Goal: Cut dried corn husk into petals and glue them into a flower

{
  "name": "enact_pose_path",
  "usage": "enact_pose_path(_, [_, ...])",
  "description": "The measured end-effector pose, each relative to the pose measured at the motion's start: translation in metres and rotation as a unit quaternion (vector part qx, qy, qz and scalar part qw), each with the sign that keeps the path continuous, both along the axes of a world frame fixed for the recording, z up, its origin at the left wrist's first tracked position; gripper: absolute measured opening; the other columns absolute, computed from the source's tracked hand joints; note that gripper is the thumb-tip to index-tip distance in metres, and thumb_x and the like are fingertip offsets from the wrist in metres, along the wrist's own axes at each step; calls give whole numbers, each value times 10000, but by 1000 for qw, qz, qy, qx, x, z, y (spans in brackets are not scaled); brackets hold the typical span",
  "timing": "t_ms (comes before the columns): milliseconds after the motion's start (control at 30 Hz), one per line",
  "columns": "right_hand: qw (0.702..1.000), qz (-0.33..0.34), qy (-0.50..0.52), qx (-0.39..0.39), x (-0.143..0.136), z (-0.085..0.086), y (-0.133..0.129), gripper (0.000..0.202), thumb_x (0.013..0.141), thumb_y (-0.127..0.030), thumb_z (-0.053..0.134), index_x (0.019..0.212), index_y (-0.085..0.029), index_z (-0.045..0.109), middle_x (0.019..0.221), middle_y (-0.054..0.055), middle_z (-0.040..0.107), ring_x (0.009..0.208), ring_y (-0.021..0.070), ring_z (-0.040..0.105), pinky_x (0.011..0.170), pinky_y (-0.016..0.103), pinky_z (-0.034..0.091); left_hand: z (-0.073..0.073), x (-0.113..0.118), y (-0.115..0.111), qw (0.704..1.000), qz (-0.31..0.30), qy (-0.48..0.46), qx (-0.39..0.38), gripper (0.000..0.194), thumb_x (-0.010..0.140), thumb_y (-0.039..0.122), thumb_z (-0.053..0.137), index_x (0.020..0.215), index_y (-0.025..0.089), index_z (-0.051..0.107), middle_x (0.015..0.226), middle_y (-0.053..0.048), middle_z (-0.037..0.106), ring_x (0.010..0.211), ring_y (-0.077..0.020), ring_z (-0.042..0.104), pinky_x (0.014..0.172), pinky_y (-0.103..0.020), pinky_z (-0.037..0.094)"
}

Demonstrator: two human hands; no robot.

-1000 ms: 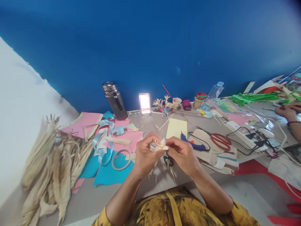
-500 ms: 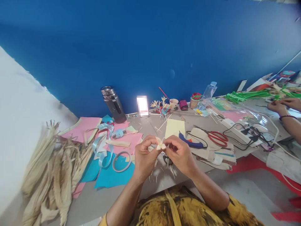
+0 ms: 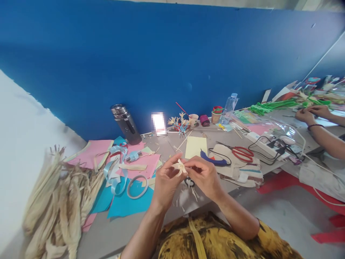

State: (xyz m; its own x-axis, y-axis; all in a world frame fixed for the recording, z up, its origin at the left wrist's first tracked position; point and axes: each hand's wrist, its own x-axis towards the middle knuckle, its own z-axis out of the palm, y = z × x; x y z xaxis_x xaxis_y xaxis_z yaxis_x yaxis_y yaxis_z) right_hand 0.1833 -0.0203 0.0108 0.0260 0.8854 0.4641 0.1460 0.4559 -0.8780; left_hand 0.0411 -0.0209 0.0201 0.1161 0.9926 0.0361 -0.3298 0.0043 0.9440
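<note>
Blue wall [image 3: 121, 54] behind; pale flower [image 3: 181, 167] between left hand [image 3: 165, 181] and right hand [image 3: 206, 177], both pinching.

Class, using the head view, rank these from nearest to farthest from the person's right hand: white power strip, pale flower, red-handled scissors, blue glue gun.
1. Pale flower: at the fingertips of the right hand.
2. Blue glue gun: just beyond the hand.
3. Red-handled scissors: right of the gun.
4. White power strip: farther right again.
</note>
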Motion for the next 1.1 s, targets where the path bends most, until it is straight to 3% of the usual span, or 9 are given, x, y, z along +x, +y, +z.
enact_pose_path(100, [992, 22, 64, -104, -4, -1, 1, 206, 783, -345, 733, 691, -162, 712, 695, 27, 664, 615, 138, 556, 559, 246, 406, -10, 3, 1, 999, -20, -41, -3, 362, 648, 220, 861, 991, 214, 745, 940, -35, 716, 866, -172, 648, 825, -295, 509])
enact_pose_path(300, [974, 37, 102, -197, -10, -9, 9, 234, 711, -373, 782, 698, -151, 709, 660, -3, 626, 623, 127, 516, 586, 244, 392, -19, 5, 7, 998, 54, -27, 4, 173, 687, 265, 835, 802, 184, 735, 811, -14, 673, 804, -152, 599, 805, -280, 468])
enact_pose_path(433, [979, 68, 43, -185, -9, -10, 14, 151, 764, -297, 697, 757, -149, 730, 693, 2, 621, 600, 112, 485, 551, 235, 362, -19, 1, 16, 998, 58, -22, 6, 141, 688, 238, 823, 685, 180, 694, 766, 5, 636, 781, -135, 562, 783, -259, 436])
enact_pose_path(567, [980, 69, -22, -184, -3, -14, 19, 162, 799, -243, 627, 859, -161, 754, 724, 8, 652, 591, 112, 497, 544, 232, 375, -22, -5, 28, 996, 59, -43, -49, 196, 630, 224, 851, 641, 177, 661, 682, 26, 597, 691, -112, 524, 712, -247, 414])
enact_pose_path(833, [966, 64, -11, -251, 16, -26, 24, 237, 808, -333, 649, 864, -130, 757, 701, 35, 663, 600, 131, 523, 547, 251, 395, -18, -6, 46, 986, 32, -96, -135, 279, 502, 237, 912, 564, 161, 651, 684, 10, 625, 685, -117, 554, 733, -287, 466])
enact_pose_path(1100, [970, 79, 24, -229, 12, -14, 28, 303, 862, -422, 621, 825, -149, 745, 645, -3, 591, 554, 104, 453, 515, 231, 349, -15, 1, 50, 986, -7, -114, -119, 243, 542, 284, 915, 682, 174, 750, 806, -22, 654, 794, -157, 589, 778, -333, 491])
